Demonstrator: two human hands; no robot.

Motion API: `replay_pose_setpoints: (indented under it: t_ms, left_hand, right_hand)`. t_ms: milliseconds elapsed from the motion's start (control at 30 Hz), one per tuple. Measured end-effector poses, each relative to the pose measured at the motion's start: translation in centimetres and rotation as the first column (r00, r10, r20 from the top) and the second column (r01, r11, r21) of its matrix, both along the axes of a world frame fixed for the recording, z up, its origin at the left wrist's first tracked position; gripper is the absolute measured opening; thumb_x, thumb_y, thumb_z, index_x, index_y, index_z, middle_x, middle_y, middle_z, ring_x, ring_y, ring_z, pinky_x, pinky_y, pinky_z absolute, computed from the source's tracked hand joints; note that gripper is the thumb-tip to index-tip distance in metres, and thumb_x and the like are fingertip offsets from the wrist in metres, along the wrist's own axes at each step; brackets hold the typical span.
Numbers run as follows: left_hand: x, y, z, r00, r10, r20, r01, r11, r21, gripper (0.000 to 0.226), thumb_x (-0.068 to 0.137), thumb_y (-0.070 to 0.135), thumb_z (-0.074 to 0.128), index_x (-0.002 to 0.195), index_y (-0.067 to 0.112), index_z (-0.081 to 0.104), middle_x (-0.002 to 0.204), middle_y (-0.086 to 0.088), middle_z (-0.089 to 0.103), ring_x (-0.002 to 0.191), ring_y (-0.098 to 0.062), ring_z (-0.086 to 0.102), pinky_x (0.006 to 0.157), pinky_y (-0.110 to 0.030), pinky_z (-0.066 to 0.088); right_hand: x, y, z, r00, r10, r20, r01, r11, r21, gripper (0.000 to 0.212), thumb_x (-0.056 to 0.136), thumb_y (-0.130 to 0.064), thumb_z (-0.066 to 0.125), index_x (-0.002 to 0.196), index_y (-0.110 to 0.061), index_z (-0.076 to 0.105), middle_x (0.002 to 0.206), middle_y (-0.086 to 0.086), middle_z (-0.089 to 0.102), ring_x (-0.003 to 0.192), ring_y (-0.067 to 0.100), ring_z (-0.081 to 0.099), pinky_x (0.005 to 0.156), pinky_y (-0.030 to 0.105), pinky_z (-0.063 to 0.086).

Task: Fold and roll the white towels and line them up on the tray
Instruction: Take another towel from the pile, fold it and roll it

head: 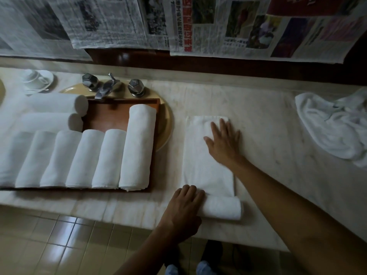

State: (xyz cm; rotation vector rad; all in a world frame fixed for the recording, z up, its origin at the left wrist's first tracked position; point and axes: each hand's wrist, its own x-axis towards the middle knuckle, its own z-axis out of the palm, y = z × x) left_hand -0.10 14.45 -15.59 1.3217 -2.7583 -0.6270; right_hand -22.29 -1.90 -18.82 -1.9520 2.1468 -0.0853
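marble counter (268,135): wooden tray (111,116) holds rolled towels (137,147); left hand (183,209) fingers curl over half-rolled towel (206,171), right hand (224,143) fingers flat

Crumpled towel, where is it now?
Head view: the crumpled towel lies far right on the marble counter, right of the half-rolled towel under the right hand.

- I see a bathroom vanity: a marble tabletop (268,135) with a sunken beige basin (165,126);
- a chrome tap (105,89) between faceted handles (90,80);
- glossy floor tiles (59,245) below
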Motion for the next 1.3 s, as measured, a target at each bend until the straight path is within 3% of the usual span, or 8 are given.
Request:
replay_pose_setpoints:
  t_ms: [200, 300, 433, 500, 600, 800, 1167, 1300]
  left_hand:
    - [-0.2, 0.0, -0.1, 1.000, 0.016, -0.019, -0.016, 1.000, -0.026, 0.063, 0.076, 0.041, 0.063, 0.134, 0.022, 0.048, 0.127, 0.003, 0.048, 0.112, -0.019, 0.046, 0.099, -0.036, 0.046]
    - [-0.1, -0.2, 0.1, 1.000, 0.006, 0.002, -0.006, 1.000, -0.021, 0.062, 0.079, 0.041, 0.064, 0.136, 0.023, 0.047, 0.129, 0.003, 0.047, 0.114, -0.019, 0.045, 0.102, -0.037, 0.044]
    - [0.0, -0.3, 0.5, 1.000, -0.004, 0.016, 0.004, 1.000, 0.008, 0.063, 0.084, 0.046, 0.064, 0.141, 0.027, 0.044, 0.135, 0.005, 0.044, 0.119, -0.017, 0.041, 0.107, -0.035, 0.040]
    - [-0.1, -0.2, 0.8, 1.000, -0.001, 0.017, 0.001, 1.000, -0.002, 0.065, 0.082, 0.047, 0.065, 0.140, 0.025, 0.046, 0.133, 0.004, 0.046, 0.117, -0.019, 0.043, 0.105, -0.037, 0.043]
    - [-0.6, 0.5, 0.9, 0.999, 0.031, 0.018, -0.030, 0.999, -0.010, 0.068, 0.080, 0.048, 0.067, 0.140, 0.023, 0.048, 0.133, 0.001, 0.046, 0.117, -0.021, 0.045, 0.104, -0.039, 0.044]
    - [-1.3, 1.1, 0.3, 0.999, 0.043, 0.033, -0.042, 0.999, -0.015, 0.071, 0.073, 0.045, 0.072, 0.135, 0.020, 0.049, 0.126, -0.004, 0.047, 0.110, -0.026, 0.047, 0.095, -0.044, 0.049]
    - [-0.2, 1.0, -0.2, 1.000, 0.017, 0.001, -0.017, 1.000, -0.017, 0.076, 0.071, 0.052, 0.068, 0.137, 0.017, 0.051, 0.125, -0.004, 0.049, 0.109, -0.027, 0.047, 0.092, -0.042, 0.048]
    - [0.0, 0.6, 0.1, 0.998, -0.021, 0.056, 0.024, 0.999, -0.045, 0.076, 0.075, 0.058, 0.061, 0.140, 0.020, 0.049, 0.127, -0.002, 0.049, 0.111, -0.025, 0.049, 0.096, -0.041, 0.046]
  right_hand:
    - [-3.9, -4.1, 1.9, 0.997, -0.065, -0.043, 0.068, 0.996, 0.060, 0.066, 0.106, -0.048, 0.037, 0.162, -0.017, 0.021, 0.168, 0.017, 0.020, 0.154, 0.035, 0.019, 0.121, 0.061, 0.017]
    - [-3.5, 0.1, 4.9, 0.985, -0.033, 0.170, 0.025, 0.999, 0.049, 0.065, 0.108, -0.037, 0.042, 0.164, -0.016, 0.016, 0.168, 0.017, 0.021, 0.154, 0.032, 0.021, 0.124, 0.047, 0.020]
    - [-2.3, 11.9, 7.0, 0.910, -0.121, 0.396, 0.086, 0.991, 0.104, 0.056, 0.104, -0.037, 0.055, 0.154, -0.015, 0.042, 0.154, 0.014, 0.045, 0.140, 0.030, 0.044, 0.114, 0.037, 0.037]
    - [-2.0, 17.3, 7.2, 0.847, -0.311, 0.430, 0.275, 0.950, 0.145, 0.050, 0.096, -0.044, 0.067, 0.135, -0.013, 0.059, 0.130, 0.011, 0.062, 0.119, 0.028, 0.061, 0.097, 0.034, 0.048]
    - [-0.4, 22.8, 7.5, 0.702, -0.536, 0.469, 0.441, 0.844, 0.305, 0.047, 0.087, -0.055, 0.074, 0.114, -0.018, 0.063, 0.105, -0.001, 0.069, 0.095, 0.017, 0.064, 0.080, 0.028, 0.049]
    - [3.1, 24.2, 6.7, 0.522, -0.634, 0.571, 0.650, 0.729, 0.214, 0.035, 0.091, -0.042, 0.074, 0.111, -0.015, 0.063, 0.102, 0.002, 0.068, 0.094, 0.019, 0.064, 0.082, 0.034, 0.053]
    - [1.6, 24.2, 6.1, 0.547, -0.617, 0.567, 0.629, 0.749, 0.208, 0.019, 0.089, -0.034, 0.077, 0.093, -0.020, 0.066, 0.084, -0.007, 0.064, 0.090, 0.021, 0.067, 0.073, 0.025, 0.041]
    - [0.7, 24.5, 6.2, 0.691, -0.495, 0.527, 0.502, 0.853, 0.144, 0.033, 0.092, -0.041, 0.073, 0.116, -0.020, 0.064, 0.111, -0.003, 0.066, 0.107, 0.019, 0.064, 0.083, 0.030, 0.049]
